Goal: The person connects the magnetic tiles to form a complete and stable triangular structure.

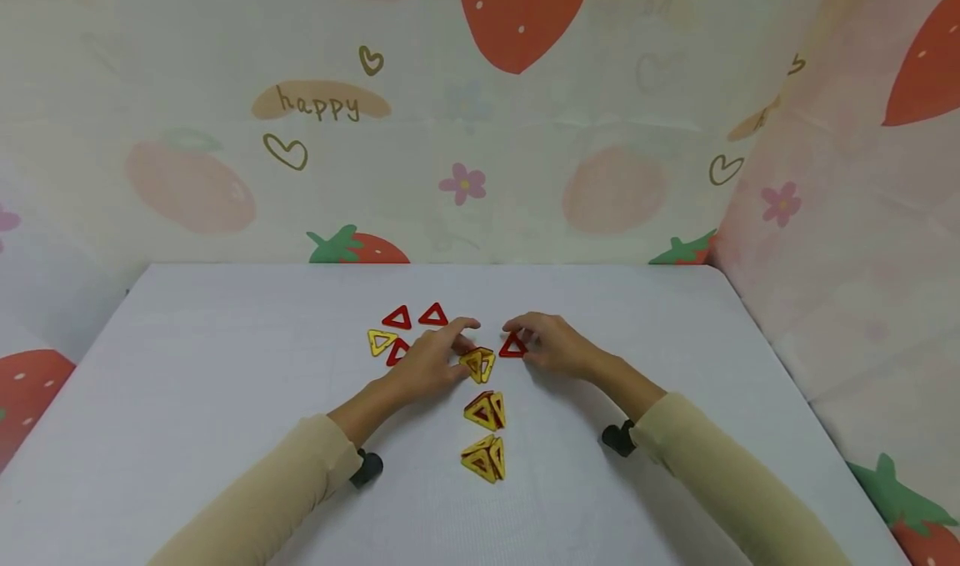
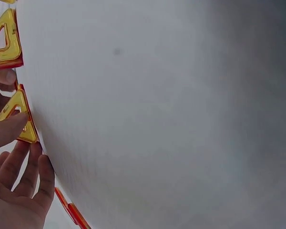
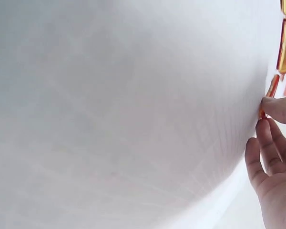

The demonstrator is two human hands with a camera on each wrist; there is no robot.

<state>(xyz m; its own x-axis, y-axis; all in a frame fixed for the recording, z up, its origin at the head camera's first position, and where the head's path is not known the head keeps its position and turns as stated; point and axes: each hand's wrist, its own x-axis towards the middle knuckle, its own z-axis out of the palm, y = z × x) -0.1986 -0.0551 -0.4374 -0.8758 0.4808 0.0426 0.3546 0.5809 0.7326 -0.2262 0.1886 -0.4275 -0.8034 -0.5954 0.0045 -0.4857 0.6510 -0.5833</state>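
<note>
Right hand (image 1: 553, 345) pinches a red triangle (image 1: 513, 354) between thumb and fingertips, the piece lying at the hand's left, on the side that faces the other hand. Its three sides look about equal, so no long axis stands out; one tip points away from the person, one side toward them. Whether it lies flat or is slightly raised, I cannot tell. Just left of it, across a narrow gap, sits a yellow pyramid (image 1: 477, 366), which the left hand (image 1: 431, 362) pinches from the left, thumb across one face. Thus the right hand is nearer the triangle, the two pieces side by side between the hands. Nearer the person, two more pyramids (image 1: 474, 413) form a row; past the left hand, loose triangles (image 1: 397, 325) lie on the white table (image 1: 225, 383).
</note>
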